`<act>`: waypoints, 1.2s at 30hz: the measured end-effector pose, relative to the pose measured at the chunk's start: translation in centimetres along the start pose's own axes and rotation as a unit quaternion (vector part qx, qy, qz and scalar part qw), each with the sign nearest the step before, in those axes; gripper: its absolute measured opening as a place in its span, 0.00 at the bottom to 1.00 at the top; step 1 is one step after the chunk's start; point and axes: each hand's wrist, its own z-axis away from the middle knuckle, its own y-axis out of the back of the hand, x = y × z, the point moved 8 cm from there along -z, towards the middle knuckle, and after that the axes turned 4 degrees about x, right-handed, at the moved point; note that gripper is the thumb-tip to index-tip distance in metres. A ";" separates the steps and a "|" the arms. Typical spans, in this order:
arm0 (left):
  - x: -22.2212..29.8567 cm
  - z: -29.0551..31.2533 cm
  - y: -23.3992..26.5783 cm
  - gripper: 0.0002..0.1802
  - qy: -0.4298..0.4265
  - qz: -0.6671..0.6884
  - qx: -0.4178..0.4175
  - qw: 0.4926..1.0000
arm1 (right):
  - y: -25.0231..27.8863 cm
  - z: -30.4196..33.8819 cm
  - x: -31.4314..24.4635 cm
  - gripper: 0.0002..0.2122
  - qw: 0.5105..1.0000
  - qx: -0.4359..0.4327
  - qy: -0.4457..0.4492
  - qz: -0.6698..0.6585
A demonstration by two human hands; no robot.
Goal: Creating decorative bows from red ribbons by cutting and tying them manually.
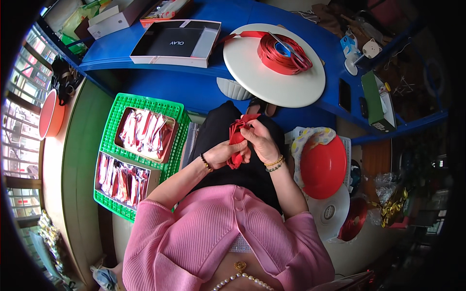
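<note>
Above my lap, both hands hold a folded, gathered red ribbon [236, 132]. My left hand [221, 154] grips its lower part, with the thumb pressed on the folds. The fingers of my right hand [262, 141] pinch the upper part, where a short end sticks out to the right. My palms hide some of the folds. Farther off, a spool of red ribbon [272, 57] lies on a round white board [252, 80], its loose strip trailing left. What looks like a pair of scissors [287, 44] rests on top of the spool.
A green plastic basket [177, 109] at my left carries two boxes of small red and white packed pieces. On the blue table [238, 13] are an open black-and-white box [209, 52], a phone [344, 94] and a green box [373, 104]. A red basin [324, 167] stands at my right.
</note>
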 end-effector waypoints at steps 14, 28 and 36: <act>-1.2 2.9 -0.3 0.11 -0.047 0.060 0.050 0.996 | 0.4 4.2 0.7 0.13 0.936 0.157 0.147 0.279; -2.2 4.1 1.8 0.10 -0.037 0.085 0.109 0.990 | -4.1 8.2 -3.0 0.23 0.664 0.134 0.419 0.604; -1.7 4.0 1.3 0.08 -0.047 -0.023 0.103 0.993 | -6.7 4.9 -3.7 0.10 0.618 0.007 0.409 0.671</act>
